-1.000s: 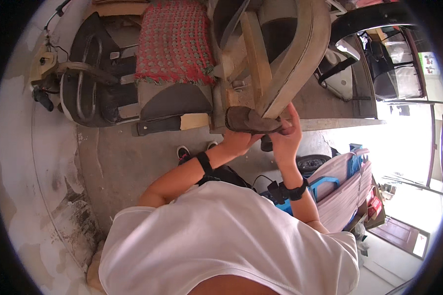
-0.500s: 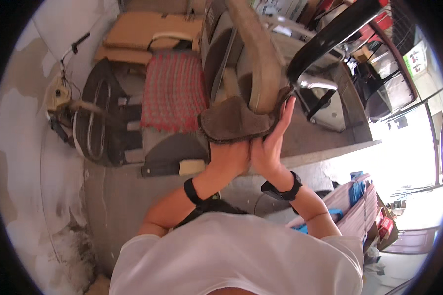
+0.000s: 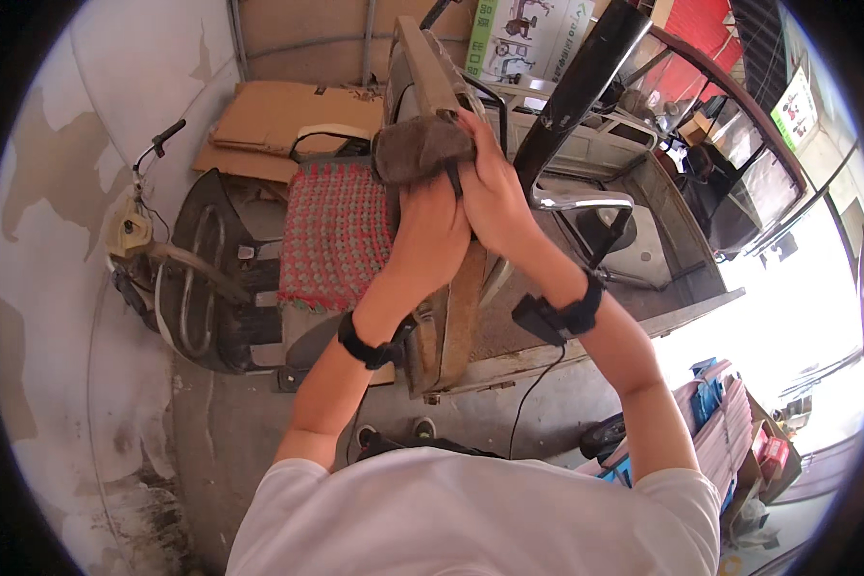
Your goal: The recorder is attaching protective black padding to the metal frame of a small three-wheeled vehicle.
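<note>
Brown cloth (image 3: 422,151) sits just R of red seat cover (image 3: 336,235), L hand (image 3: 434,228) & R hand (image 3: 495,200) also R of cover, both touching cloth, grips part-hidden so can't tell if clamped; uneven pressure could prob. make it slip.

A stained, peeling white wall (image 3: 58,317) borders a grey floor (image 3: 216,432).

grey seat (image 3: 309,331): red-and-grey knitted cover (image 3: 336,230) lies on it | cargo bed (image 3: 538,315): pale panel (image 3: 643,257) lies inside | floor (image 3: 226,422): shoes (image 3: 424,428)
</note>
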Available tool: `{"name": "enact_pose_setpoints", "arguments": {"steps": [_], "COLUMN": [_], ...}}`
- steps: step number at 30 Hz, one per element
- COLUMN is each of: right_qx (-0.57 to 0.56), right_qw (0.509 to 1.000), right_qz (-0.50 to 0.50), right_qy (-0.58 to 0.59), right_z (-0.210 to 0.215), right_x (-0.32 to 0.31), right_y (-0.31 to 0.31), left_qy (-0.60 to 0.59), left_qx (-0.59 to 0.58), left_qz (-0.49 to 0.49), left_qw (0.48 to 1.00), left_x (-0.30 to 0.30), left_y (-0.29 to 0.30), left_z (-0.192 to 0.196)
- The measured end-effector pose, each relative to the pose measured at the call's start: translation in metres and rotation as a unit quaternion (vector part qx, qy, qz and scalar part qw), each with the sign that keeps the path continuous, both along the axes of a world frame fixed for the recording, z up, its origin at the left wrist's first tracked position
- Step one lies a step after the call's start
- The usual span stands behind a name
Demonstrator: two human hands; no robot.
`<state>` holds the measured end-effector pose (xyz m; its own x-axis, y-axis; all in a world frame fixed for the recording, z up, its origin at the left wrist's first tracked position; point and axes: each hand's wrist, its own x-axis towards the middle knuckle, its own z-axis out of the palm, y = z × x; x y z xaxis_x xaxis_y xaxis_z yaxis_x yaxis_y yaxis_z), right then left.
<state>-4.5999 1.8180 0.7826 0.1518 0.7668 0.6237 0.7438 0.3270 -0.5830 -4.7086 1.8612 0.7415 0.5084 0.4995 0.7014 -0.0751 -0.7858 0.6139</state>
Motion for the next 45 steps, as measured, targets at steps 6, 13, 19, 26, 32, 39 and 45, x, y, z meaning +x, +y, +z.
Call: {"name": "enact_pose_setpoints", "arguments": {"steps": [6,13,19,26,32,39,45], "right_qx": [0.055,0.007,0.012,0.144,0.088,0.022,-0.048], "right_qw": [0.994,0.978,0.971,0.949,0.952,0.948,0.913], "right_qz": [-0.036,-0.016,-0.026,-0.039,-0.086,-0.093,-0.126], "right_qy": [-0.091,-0.206,-0.236,-0.278,-0.279,-0.304,-0.386], "right_z": [-0.078,-0.172,-0.092,-0.006,0.006,-0.109,-0.230], "right_x": [-0.050,-0.072,-0.057,-0.009,-0.012,-0.073,-0.084], "right_y": [-0.088,-0.137,-0.108,-0.016,0.003,-0.097,-0.151], "left_qy": [0.038,0.010,0.101,-0.101,-0.141,0.074,0.076], "left_qx": [-0.017,-0.141,0.056,-0.117,0.027,-0.161,0.091], "left_qz": [0.022,-0.064,0.063,0.033,-0.028,-0.003,0.081], "left_qw": [0.999,0.988,0.991,0.987,0.989,0.984,0.990], "left_x": [-0.031,-0.048,-0.038,0.003,0.020,-0.041,-0.061], "left_y": [-0.084,-0.131,-0.104,-0.040,0.005,-0.113,-0.159], "left_z": [-0.102,-0.240,-0.154,-0.028,-0.038,-0.184,-0.288]}}
